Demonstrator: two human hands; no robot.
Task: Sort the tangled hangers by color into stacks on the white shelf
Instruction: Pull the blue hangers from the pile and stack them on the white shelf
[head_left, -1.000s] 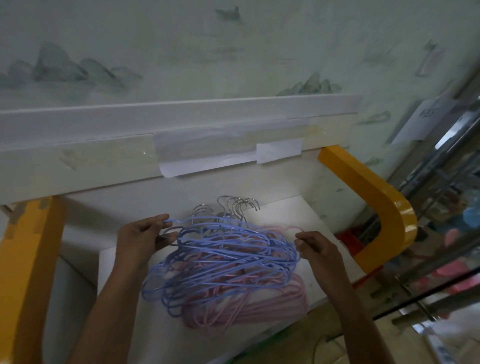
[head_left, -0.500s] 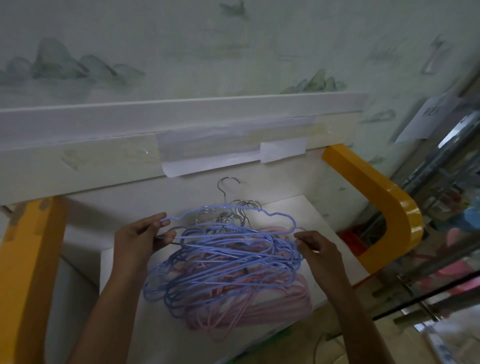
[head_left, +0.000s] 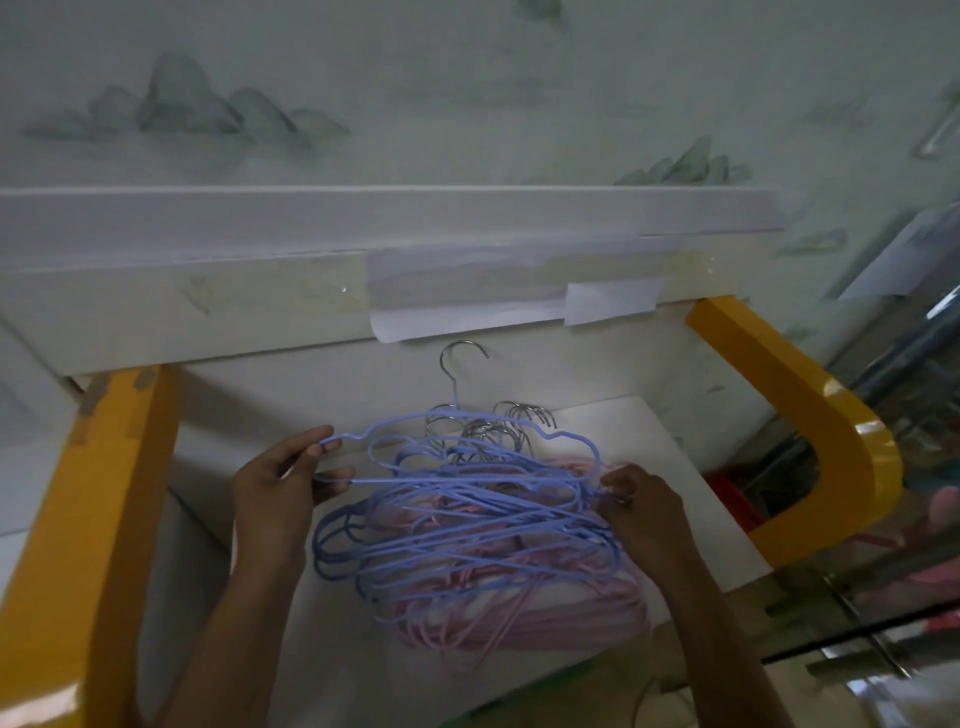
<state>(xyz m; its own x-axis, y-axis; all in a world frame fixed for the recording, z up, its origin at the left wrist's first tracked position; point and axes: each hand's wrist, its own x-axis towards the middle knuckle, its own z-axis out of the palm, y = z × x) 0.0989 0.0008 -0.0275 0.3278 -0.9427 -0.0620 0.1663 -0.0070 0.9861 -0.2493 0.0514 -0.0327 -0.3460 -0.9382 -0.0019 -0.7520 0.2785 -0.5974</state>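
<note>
A tangle of blue hangers (head_left: 467, 525) lies on top of a heap of pink hangers (head_left: 545, 618) on the white shelf (head_left: 670, 467). One blue hanger (head_left: 457, 423) is raised above the tangle, its metal hook upright against the back wall. My left hand (head_left: 280, 493) pinches its left end. My right hand (head_left: 644, 509) grips its right end at the edge of the pile. Several metal hooks of the other hangers bunch together at the back of the pile.
Yellow curved frame pieces stand at the left (head_left: 78, 519) and right (head_left: 810, 426) of the shelf. A white upper ledge with taped paper (head_left: 467, 312) overhangs the back. Glass and metal rails (head_left: 893, 597) lie to the right.
The top blue hanger has risen clear of the tangle between both hands, its hook now standing higher against the wall. Both hands have stayed on its ends.
</note>
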